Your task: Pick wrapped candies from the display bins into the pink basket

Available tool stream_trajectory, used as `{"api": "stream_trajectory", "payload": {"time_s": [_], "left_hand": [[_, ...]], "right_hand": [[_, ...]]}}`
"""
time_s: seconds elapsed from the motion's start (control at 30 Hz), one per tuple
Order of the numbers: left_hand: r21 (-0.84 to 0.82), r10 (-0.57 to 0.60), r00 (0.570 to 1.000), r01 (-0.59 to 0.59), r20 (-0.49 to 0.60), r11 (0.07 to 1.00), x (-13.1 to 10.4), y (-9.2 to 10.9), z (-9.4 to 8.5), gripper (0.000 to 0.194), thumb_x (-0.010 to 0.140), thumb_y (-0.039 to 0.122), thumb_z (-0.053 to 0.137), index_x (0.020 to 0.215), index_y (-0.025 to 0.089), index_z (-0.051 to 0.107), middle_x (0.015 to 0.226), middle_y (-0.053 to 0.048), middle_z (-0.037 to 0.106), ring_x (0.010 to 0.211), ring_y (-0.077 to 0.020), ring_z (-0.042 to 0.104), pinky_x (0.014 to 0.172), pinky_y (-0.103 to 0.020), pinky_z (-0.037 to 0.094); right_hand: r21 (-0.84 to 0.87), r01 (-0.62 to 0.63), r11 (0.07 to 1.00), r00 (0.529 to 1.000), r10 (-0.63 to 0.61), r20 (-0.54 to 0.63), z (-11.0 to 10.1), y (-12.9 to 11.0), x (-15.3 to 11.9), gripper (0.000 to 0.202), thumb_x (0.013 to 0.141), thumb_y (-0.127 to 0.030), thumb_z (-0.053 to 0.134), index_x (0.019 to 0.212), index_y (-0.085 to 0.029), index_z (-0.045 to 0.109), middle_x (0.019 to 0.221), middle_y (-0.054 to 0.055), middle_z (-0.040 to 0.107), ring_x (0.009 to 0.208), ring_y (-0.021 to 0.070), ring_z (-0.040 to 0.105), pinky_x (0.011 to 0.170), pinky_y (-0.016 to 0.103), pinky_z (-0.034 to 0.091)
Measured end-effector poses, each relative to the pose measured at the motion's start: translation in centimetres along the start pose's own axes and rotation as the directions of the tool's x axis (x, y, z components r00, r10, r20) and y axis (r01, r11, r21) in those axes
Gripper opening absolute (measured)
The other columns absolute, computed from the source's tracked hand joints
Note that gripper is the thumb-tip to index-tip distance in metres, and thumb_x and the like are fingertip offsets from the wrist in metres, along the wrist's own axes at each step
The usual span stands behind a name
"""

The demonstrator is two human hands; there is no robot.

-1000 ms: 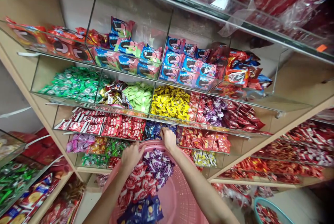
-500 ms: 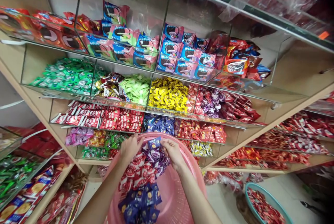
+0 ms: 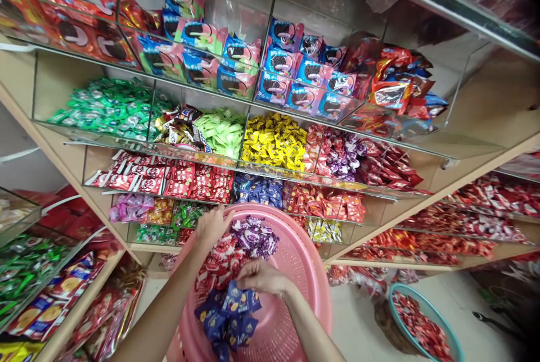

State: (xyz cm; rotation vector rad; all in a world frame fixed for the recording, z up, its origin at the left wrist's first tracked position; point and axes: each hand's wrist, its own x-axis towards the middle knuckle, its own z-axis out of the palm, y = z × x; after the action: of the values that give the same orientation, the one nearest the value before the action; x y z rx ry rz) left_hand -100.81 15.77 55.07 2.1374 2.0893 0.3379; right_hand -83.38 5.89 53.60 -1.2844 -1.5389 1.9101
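Note:
A pink plastic basket [image 3: 301, 255] stands in front of me, its far rim near the lower shelves. My left hand [image 3: 214, 226] is closed over the rim at the far left. Inside the basket, my right hand [image 3: 264, 277] pinches a small blue candy packet [image 3: 232, 296] by its edge, just over a pile of blue packets [image 3: 225, 325]. Red-and-white wrapped candies [image 3: 217, 263] lie beyond that pile, and purple-and-white wrapped candies [image 3: 257, 236] sit against the far wall.
Glass-fronted shelves hold blue cookie packs [image 3: 278, 64], green candies [image 3: 113, 106], yellow candies [image 3: 274, 140] and red packets [image 3: 139, 173]. Blue packets [image 3: 258, 189] fill a bin just behind the basket. On the floor at right stands a teal basin [image 3: 394, 294] of red candies.
My right hand has come down from the basket's far rim to the blue pile, carrying the blue candy packet. My left hand stays on the rim. The view has shifted slightly.

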Motion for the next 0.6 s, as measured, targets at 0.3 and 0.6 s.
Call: {"api": "stream_trajectory", "payload": {"time_s": [0.3,0.6], "left_hand": [[0.007,0.032,0.999,-0.031,-0.039,0.999,0.1,-0.2,0.2,0.058,0.083,0.056,0.019,0.105,0.015,0.055,0.087,-0.013,0.066,0.078,-0.0292,0.063,0.065,-0.036,0.045],[0.013,0.035,0.997,-0.034,-0.075,0.999,0.2,-0.3,0.3,0.053,0.084,0.053,0.022,0.101,0.015,0.056,0.087,-0.013,0.067,0.078,-0.0293,0.063,0.065,-0.036,0.045]], "right_hand": [[-0.198,-0.056,0.979,0.981,0.091,0.173,1.5,1.5,0.8,0.029,0.053,-0.034,0.074,0.077,-0.017,0.071,0.06,-0.005,0.059,0.052,0.0055,0.046,0.051,0.017,0.036],[-0.046,0.102,0.994,0.995,-0.101,0.018,0.4,0.4,1.7,0.035,0.063,-0.046,0.069,0.08,-0.015,0.068,0.059,-0.003,0.056,0.045,0.0045,0.039,0.043,0.017,0.029]]}}
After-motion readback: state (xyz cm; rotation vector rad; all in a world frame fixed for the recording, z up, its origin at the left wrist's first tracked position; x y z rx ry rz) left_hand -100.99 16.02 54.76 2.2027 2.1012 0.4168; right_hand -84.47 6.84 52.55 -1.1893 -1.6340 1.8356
